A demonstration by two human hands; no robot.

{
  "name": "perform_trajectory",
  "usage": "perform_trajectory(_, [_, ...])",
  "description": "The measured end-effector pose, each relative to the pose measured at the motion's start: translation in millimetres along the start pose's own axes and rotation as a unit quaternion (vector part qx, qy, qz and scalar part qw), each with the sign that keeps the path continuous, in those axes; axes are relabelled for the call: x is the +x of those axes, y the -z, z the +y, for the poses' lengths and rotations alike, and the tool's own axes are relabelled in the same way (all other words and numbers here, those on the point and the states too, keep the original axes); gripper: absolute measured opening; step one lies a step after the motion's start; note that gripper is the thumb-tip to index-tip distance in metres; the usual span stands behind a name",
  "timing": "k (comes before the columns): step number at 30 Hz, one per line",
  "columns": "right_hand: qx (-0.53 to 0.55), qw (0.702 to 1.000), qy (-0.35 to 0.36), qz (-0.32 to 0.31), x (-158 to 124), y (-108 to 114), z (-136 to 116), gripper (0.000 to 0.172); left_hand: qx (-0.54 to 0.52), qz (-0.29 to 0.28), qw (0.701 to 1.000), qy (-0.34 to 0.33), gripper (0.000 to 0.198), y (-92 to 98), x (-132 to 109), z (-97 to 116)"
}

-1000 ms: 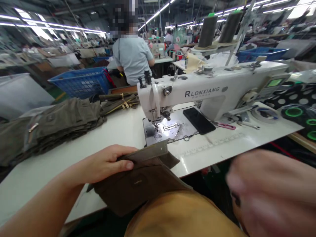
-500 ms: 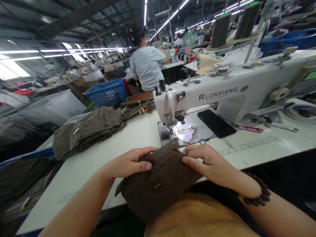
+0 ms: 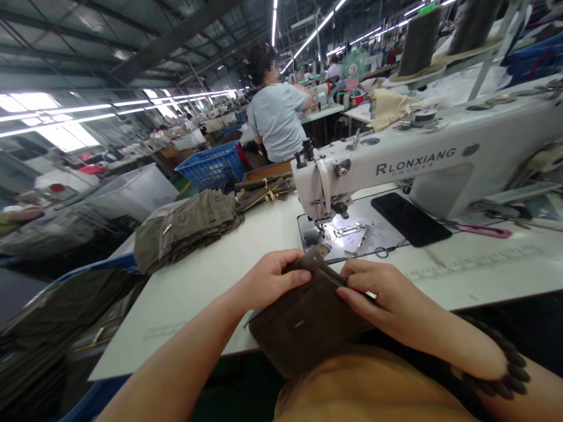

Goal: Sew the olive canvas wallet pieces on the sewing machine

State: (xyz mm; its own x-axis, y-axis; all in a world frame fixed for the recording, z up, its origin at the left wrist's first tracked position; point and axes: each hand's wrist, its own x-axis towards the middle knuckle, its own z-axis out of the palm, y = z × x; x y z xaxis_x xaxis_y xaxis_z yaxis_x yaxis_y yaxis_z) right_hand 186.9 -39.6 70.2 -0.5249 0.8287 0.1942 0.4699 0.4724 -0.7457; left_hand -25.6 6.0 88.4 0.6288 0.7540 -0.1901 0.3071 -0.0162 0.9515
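Note:
A dark olive fabric piece (image 3: 303, 328) with a small metallic label hangs over the table's front edge, against my body. My left hand (image 3: 277, 278) grips its upper left part, thumb on top and fingers beneath. With thumb and fingers pinched, my right hand (image 3: 373, 290) holds the folded upper right edge. Just beyond the fabric stands the white sewing machine (image 3: 422, 164), its needle area (image 3: 323, 225) lit. The fabric's top corner reaches close to the metal plate (image 3: 347, 234) but lies in front of the needle.
A black phone (image 3: 411, 220) and pink-handled tool (image 3: 484, 230) lie right of the needle. Stacked olive pieces (image 3: 189, 225) rest on the table's left, with more in a blue bin (image 3: 97, 404) below. Behind are a blue basket (image 3: 213, 167) and a seated person (image 3: 279, 120).
The camera view has turned left, so the scene shifts right. The fabric's upper edge, flatter before, is now bent and folded between my hands, which both keep hold of it.

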Motion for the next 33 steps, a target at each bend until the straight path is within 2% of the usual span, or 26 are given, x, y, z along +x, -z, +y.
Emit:
perform_trajectory(3, [0.002, 1.000, 0.000, -0.007, 1.5, -3.0, -1.0, 0.032, 0.008, -0.012, 1.000, -0.012, 0.032, -0.3, 1.2, 4.6])
perform_trajectory(13, [-0.026, 0.999, -0.017, -0.015, 3.3, -5.4, 0.7, 0.033, -0.028, -0.006, 0.999, 0.038, 0.035, -0.4, 1.2, 8.1])
perform_trajectory(22, [-0.031, 0.999, -0.001, -0.013, 9.1, -6.8, -0.1, 0.032, -0.008, 0.068, 0.996, 0.063, 0.037, -3.4, 1.3, 4.0])
perform_trajectory(33, [0.005, 1.000, -0.023, -0.004, 15.6, -12.1, 7.7, 0.032, 0.076, 0.103, 0.991, 0.035, 0.025, -2.4, -0.2, 9.0])
